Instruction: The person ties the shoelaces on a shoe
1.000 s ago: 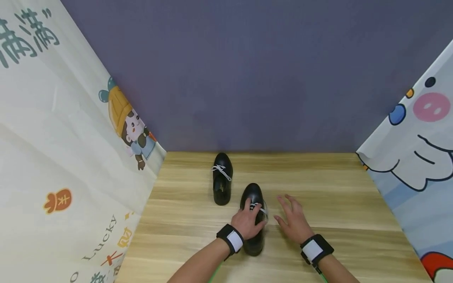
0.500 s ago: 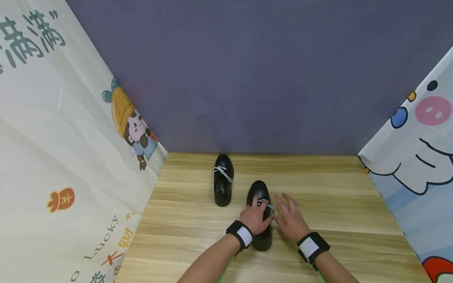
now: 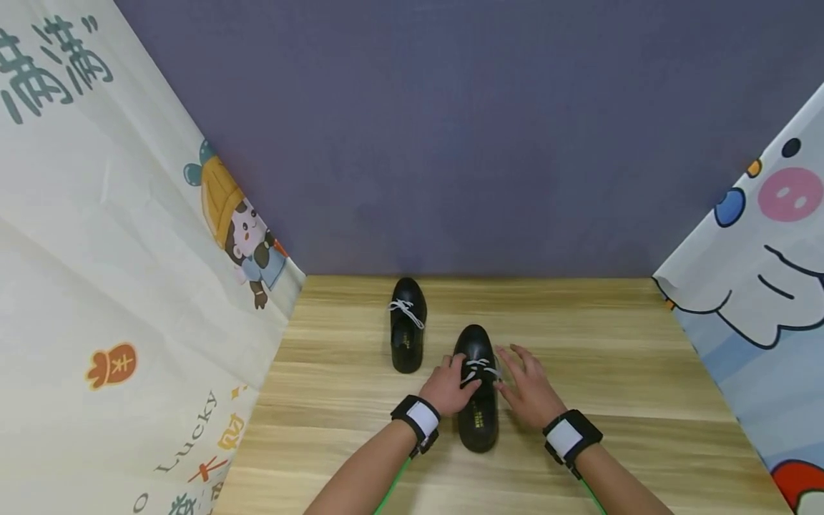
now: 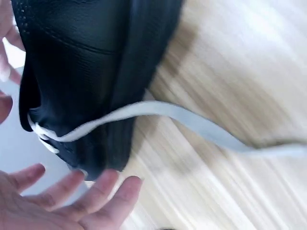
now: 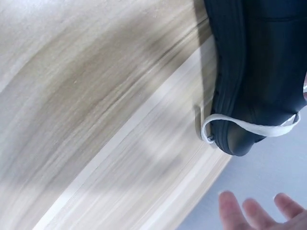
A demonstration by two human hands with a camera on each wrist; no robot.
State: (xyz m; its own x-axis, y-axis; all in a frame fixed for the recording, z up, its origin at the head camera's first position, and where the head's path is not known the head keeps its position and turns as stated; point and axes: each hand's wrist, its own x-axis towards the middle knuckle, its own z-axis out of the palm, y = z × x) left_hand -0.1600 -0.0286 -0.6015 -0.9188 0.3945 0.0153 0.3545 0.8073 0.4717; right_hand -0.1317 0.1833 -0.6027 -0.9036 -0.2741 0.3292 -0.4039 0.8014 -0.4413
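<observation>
A black leather lace-up shoe [image 3: 478, 425] stands upright on the wood-grain surface between my hands, its toe pointing away. Its white laces [image 3: 479, 366] are untied: one lace end [image 4: 182, 117] trails down onto the surface in the left wrist view, and another lace end [image 5: 254, 127] drapes over the opposite side in the right wrist view. My left hand [image 3: 447, 386] lies along the shoe's left side, fingers relaxed; whether its fingertips touch the leather is unclear. Close to the right side, my right hand [image 3: 531, 393] hovers with spread fingers, holding nothing.
A second black shoe [image 3: 407, 329], its white laces lying across it, stands farther back on the left. Behind the wood-grain surface [image 3: 579, 336] rises a dark blue-grey panel [image 3: 450, 143]. Printed white sheets flank both sides, the left sheet [image 3: 96, 250] bearing lettering.
The nearer shoe has shifted right and slightly away. My left hand, earlier over its top, has slid to its left side, uncovering the opening and laces. My right hand has moved only slightly.
</observation>
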